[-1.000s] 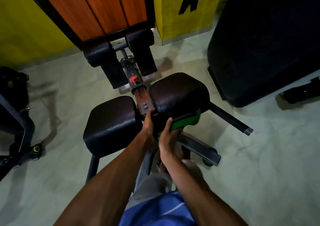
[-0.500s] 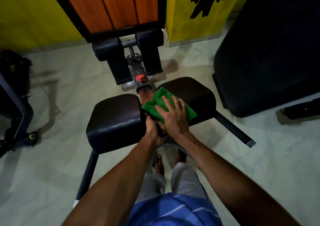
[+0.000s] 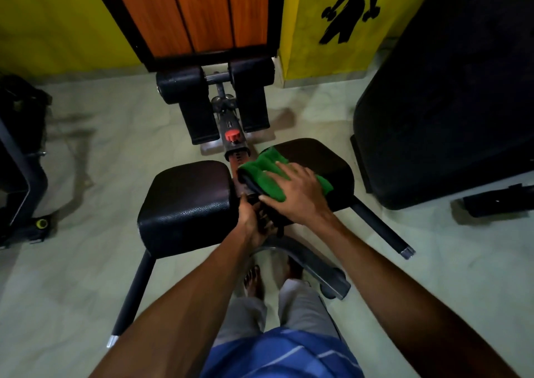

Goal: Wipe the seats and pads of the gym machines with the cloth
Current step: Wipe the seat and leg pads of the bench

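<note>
A gym machine has two dark padded seats side by side. My right hand (image 3: 297, 192) lies flat with spread fingers on a green cloth (image 3: 267, 172), pressing it onto the near left part of the right pad (image 3: 326, 158). My left hand (image 3: 254, 218) grips the metal frame in the gap between the two pads, just beside the left pad (image 3: 187, 204). Two black roller pads (image 3: 185, 84) sit farther back on the same frame, near a red knob (image 3: 232, 135).
A large black padded bench (image 3: 448, 103) stands at the right. Another machine's frame (image 3: 20, 175) is at the left edge. Black handle bars (image 3: 381, 230) stick out from under the pads. My bare feet (image 3: 254, 282) stand on the pale floor below.
My right hand brought the green cloth up from under the front edge of the right pad onto its top and has slid slightly right. The left hand stays on the frame.
</note>
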`<state>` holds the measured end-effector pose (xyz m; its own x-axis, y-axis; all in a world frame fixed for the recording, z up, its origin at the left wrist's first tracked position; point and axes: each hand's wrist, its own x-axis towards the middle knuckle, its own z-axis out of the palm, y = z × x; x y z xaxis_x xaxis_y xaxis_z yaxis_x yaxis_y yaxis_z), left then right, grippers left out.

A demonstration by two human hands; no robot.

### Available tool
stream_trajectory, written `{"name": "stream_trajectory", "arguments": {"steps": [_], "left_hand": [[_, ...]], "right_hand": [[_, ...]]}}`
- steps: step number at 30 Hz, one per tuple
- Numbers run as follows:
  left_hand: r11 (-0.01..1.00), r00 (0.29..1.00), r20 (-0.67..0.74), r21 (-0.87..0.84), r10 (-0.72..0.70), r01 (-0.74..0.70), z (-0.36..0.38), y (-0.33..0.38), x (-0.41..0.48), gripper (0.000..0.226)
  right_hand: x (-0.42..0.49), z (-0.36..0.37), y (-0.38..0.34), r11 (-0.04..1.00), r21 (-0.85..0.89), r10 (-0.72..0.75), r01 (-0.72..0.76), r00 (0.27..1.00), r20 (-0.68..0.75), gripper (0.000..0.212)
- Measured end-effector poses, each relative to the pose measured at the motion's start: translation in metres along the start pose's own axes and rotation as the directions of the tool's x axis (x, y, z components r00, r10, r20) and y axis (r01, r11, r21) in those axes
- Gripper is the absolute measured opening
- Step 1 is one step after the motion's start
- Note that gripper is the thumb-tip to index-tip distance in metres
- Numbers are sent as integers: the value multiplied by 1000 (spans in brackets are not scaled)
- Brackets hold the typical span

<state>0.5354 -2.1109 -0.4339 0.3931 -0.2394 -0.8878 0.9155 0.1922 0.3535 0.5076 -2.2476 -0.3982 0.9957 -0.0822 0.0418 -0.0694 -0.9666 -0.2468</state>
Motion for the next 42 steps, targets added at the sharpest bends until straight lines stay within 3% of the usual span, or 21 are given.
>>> {"name": "stream_trajectory", "arguments": {"steps": [4,6,9,12,15,16,18,20,21,23,25,28,33,37,42], "left_hand": [[995,1000,1,101,18,-18,0,-1,2,71],[989,999,25,146,36,-39,2,-4,3,73],[982,998,26,182,49,-53,7,-1,-11,69],[963,998,15,261,62,-64,9,0,-16,65],[957,998,20,283,64,-67,8,0,-19,67],[957,998,12,283,56,-57,8,0,-22,68],[963,999,33,268,18,-27,4,3,-30,67],[960,996,89,280,1,-26,-1,4,-36,71],[949,995,100,312,5,-36,-4,7,-42,70],[939,996,86,339,38,-65,-14,12,-55,58],[937,993,108,337,57,-90,-28,15,-68,55],[900,983,122,398,139,-177,-41,20,-89,55],[847,947,138,424,290,-321,-66,23,-136,45],[805,920,99,455,380,-382,-94,17,-178,33],[837,889,150,299,433,-458,-112,35,-228,42]], "right_hand": [[-19,-8,87,971,38,238,-238,928,-288,61],[-20,-6,99,910,136,414,-391,856,-311,65],[-28,18,59,714,335,697,-614,665,-268,62],[-43,48,-3,550,555,830,-624,480,-284,65],[-51,61,-48,372,743,907,-557,387,-164,76],[-48,61,-57,263,799,936,-540,345,-75,81],[-39,60,-78,-51,876,958,-479,225,178,91],[-30,53,-94,-379,856,898,-353,85,432,94],[-28,49,-100,-490,827,851,-276,54,522,94],[-24,41,-108,-634,762,757,-130,98,647,89],[-28,37,-115,-735,676,657,-55,190,730,83],[-35,35,-123,-805,578,507,-135,351,787,72],[-64,13,-141,-757,597,401,-265,533,745,61],[-82,-22,-168,-637,686,349,-352,662,664,55],[-76,-76,-206,-539,773,235,-334,822,518,46]]}}
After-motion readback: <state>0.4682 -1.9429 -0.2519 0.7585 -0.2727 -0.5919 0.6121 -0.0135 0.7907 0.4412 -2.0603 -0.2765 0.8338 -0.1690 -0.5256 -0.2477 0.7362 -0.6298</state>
